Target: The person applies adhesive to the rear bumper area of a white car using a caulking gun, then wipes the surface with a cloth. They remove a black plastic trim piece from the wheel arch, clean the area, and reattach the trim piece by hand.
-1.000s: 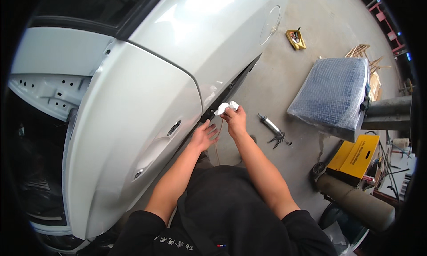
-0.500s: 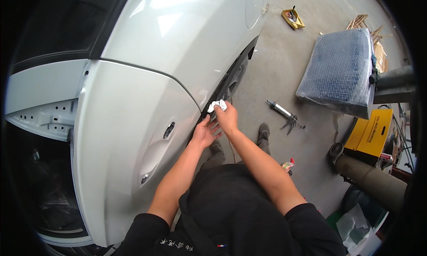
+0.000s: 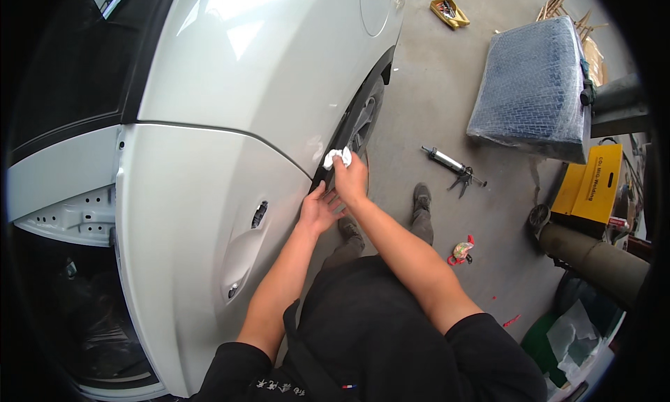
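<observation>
My right hand (image 3: 352,180) pinches a crumpled white cloth or tissue (image 3: 338,157) against the black trim (image 3: 343,135) by the wheel arch. Just nearer to me, my left hand (image 3: 321,208) is open, palm up with its fingers spread, and its fingertips are at the trim below the door's corner. Whether those fingertips touch the trim I cannot tell. Both hands are at the low side of a white car, where the white rear door (image 3: 202,213) meets the rear panel (image 3: 279,74). The wheel (image 3: 366,119) shows partly beyond the cloth.
On the grey floor to the right lies a caulking gun (image 3: 450,166). Beyond it stands a plastic-wrapped blue block (image 3: 527,84), with a yellow machine (image 3: 590,182) nearer. A yellow tool tray (image 3: 449,12) is at the back. A red-handled roll (image 3: 461,251) lies near my feet (image 3: 421,201).
The view has shifted. My right hand and the white cloth have moved slightly farther along the trim, toward the wheel. My left hand stays near the door's corner, its fingers still spread.
</observation>
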